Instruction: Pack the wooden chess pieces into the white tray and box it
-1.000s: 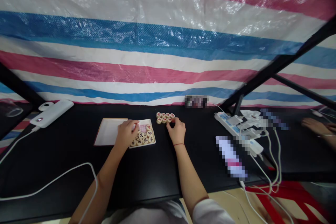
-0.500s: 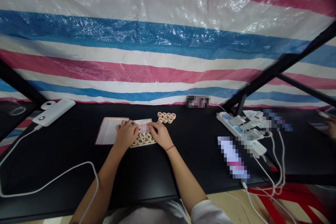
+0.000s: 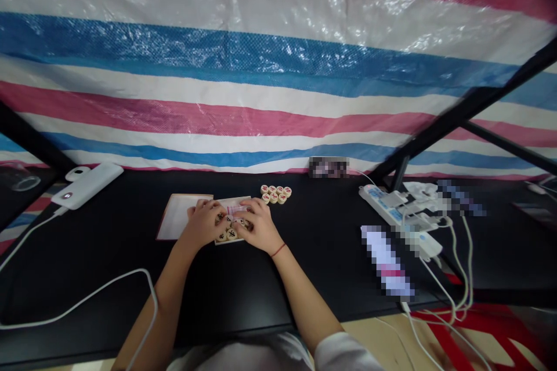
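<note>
A shallow white box (image 3: 225,243) on the black table holds round cream Chinese chess pieces (image 3: 231,234) with black characters. My left hand (image 3: 203,225) reaches over the box's left side, its fingers curled against pieces there. From the right, my right hand (image 3: 261,231) curves over the box with thumb and fingers around more pieces. The two hands face each other across one row, and the fingers hide part of it. Pink-and-white patterned paper (image 3: 237,208) shows behind the pieces. Left of the box lies an open white lid (image 3: 176,220), partly behind my left hand.
Several red-marked chess pieces (image 3: 273,193) stand in two rows behind my right hand. A white power bank (image 3: 89,185) with a cable lies at left. At right are a blurred phone (image 3: 387,261) and a crowded power strip (image 3: 378,200). A striped sheet (image 3: 243,110) hangs behind.
My right hand has moved left and down over the pieces, covering more of them. My left hand has shifted slightly left, with its fingers curled at the pieces.
</note>
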Motion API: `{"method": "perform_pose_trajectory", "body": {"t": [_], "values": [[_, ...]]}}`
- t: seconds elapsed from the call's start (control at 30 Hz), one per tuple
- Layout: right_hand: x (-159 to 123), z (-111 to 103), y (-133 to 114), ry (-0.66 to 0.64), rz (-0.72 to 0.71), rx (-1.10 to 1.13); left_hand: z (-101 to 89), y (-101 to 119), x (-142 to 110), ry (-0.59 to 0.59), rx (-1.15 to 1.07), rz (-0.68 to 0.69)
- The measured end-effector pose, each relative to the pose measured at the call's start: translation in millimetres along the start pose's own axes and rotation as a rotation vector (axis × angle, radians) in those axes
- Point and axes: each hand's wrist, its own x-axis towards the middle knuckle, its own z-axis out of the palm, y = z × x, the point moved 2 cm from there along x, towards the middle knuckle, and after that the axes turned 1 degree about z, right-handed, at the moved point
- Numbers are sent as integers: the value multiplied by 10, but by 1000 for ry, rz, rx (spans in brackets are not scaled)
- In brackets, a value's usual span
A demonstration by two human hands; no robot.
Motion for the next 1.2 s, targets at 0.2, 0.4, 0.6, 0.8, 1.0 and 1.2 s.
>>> {"method": "perform_pose_trajectory", "body": {"t": [0.2,0.4,0.6,0.8,1.0,1.2], "values": [[-18,26,56,-54,61,20,-28,9,-2,-47,-48,40],[-17,-1,68,-36,65,26,-4,-98,29,55,-26,-22],[-7,27,-29,-95,-18,-14,58,-135,26,43,35,-25],[-17,43,6,-93,36,-19,9,-142,23,-27,3,-12],[-32,39,28,-91,49,-10,-58,-171,43,-111,-66,-5],[-33,36,16,-79,24,21,-141,-208,63,-60,-206,-27]]}}
